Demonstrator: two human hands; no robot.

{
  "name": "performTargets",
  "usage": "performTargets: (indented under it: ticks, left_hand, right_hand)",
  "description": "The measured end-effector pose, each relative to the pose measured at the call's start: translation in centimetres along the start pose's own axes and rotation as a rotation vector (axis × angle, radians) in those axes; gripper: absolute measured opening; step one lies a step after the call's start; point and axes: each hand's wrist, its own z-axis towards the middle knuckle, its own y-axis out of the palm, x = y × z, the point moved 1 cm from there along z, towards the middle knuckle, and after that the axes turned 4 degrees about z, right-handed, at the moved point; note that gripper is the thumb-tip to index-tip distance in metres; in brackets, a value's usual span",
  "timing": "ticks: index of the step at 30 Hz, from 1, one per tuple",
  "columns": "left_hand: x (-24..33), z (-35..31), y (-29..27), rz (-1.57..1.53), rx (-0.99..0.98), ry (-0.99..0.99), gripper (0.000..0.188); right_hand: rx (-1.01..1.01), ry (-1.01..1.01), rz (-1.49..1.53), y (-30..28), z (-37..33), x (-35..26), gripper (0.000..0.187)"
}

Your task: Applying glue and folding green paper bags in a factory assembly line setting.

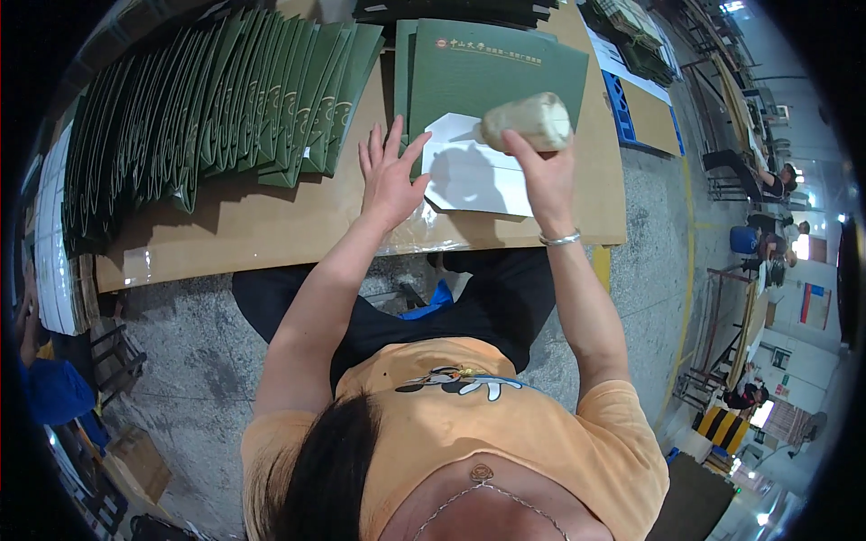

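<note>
A dark green paper bag (496, 72) with gold lettering lies flat on the table in front of me, its folded white bottom panel (465, 176) facing up on the near side. My left hand (392, 180) has its fingers spread at the panel's left edge; I cannot tell whether the fingertips press on it. Above the panel's right part, my right hand (546, 176) grips a pale, cloudy-looking roll (528, 122), thick and cylindrical. A shadow falls on the white panel below. The right hand's palm and some of its fingers are hidden by the roll.
A long row of folded green paper bags (225, 99) stands on the left of the brown-covered table (271, 225). A blue pallet (622, 113) and stacked goods lie beyond the right edge. Farther right, several people sit near benches.
</note>
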Motion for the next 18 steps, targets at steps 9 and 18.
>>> performTargets:
  ticks: [9,18]
  left_hand:
    - [0.3,0.0,-0.1,-0.035,0.022,-0.016,0.066]
    - [0.2,0.2,0.0,-0.007,0.007,-0.025,0.069]
  right_hand:
    - [-0.066,-0.126,-0.217,2.8,0.1,1.2,0.063]
    - [-0.06,-0.144,-0.212,3.0,-0.2,0.6,0.061]
